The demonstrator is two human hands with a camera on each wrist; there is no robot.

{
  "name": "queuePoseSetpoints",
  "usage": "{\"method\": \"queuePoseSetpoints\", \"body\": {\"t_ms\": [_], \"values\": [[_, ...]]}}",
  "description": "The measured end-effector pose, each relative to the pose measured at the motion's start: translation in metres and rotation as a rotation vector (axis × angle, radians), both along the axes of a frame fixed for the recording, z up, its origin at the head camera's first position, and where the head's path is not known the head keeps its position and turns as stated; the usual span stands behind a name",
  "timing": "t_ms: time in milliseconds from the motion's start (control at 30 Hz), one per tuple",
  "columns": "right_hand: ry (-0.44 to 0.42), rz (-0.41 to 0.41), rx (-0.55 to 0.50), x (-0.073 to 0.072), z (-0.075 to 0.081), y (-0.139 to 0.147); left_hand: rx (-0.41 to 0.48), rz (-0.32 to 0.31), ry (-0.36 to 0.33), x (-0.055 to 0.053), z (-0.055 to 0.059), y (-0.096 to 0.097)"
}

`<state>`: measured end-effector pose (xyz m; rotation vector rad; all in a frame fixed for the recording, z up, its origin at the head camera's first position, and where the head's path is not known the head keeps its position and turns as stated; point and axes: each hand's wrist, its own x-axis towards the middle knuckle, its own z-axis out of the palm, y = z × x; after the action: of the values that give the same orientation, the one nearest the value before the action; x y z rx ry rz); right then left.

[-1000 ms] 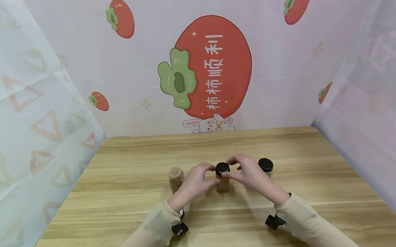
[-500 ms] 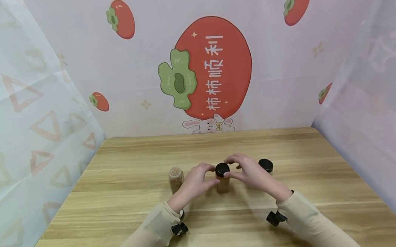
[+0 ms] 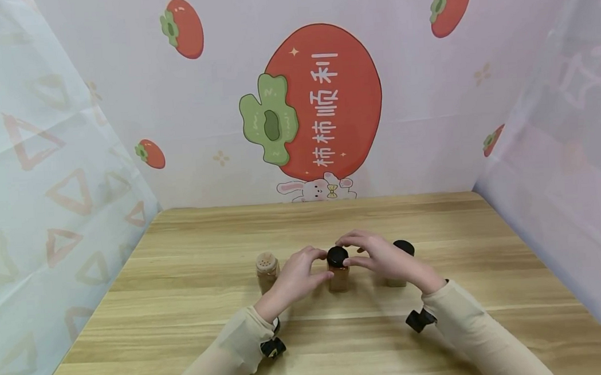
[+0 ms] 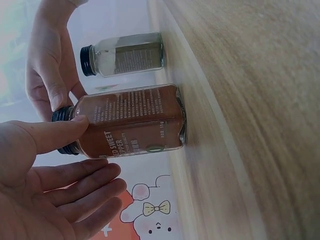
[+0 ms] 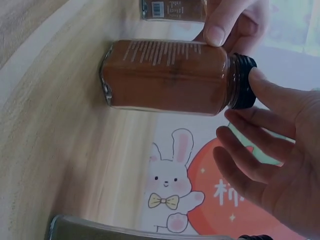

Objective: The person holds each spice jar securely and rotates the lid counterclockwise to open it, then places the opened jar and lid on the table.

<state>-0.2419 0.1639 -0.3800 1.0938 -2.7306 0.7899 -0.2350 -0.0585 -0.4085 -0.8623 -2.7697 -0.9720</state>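
A square glass spice jar (image 3: pixel 339 281) of red-brown powder, labelled red sweet pepper, stands upright at the middle of the table. My left hand (image 3: pixel 297 276) pinches it near the shoulder; in the left wrist view its thumb lies on the glass and the other fingers are spread. The black screw lid (image 5: pixel 244 81) sits on the jar's neck. My right hand (image 3: pixel 382 257) pinches that lid, thumb on the near side and fingers behind, as the right wrist view shows. Partly behind the right hand stands a second spice jar (image 4: pixel 132 55), greenish, with a black lid.
Left of my left hand, partly hidden by it, stands a third spice jar (image 3: pixel 267 265) with a perforated beige top and no black lid. The wooden table (image 3: pixel 205 239) meets a printed cloth backdrop (image 3: pixel 411 146) behind, with cloth on both sides.
My right hand has turned around the lid, its fingers shifting left behind it and its wrist swinging outward and slightly away. The left hand and the jar keep their place.
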Motion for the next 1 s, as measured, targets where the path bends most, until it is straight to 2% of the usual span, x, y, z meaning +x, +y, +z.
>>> {"method": "queuePoseSetpoints", "body": {"t_ms": [167,500,767,1000], "values": [[-0.004,0.063,-0.007,-0.005,-0.001,0.003,-0.001,-0.006,-0.002,0.001,0.000,0.000],[-0.039,0.080,0.018,-0.009,0.000,0.006,0.008,-0.009,-0.005,0.001,0.001,0.000],[-0.040,0.039,-0.030,-0.004,-0.004,0.007,0.016,0.001,-0.016,0.001,0.000,0.000],[0.001,-0.047,-0.064,0.003,-0.007,0.004,0.023,0.007,-0.002,0.001,-0.001,0.000]]}}
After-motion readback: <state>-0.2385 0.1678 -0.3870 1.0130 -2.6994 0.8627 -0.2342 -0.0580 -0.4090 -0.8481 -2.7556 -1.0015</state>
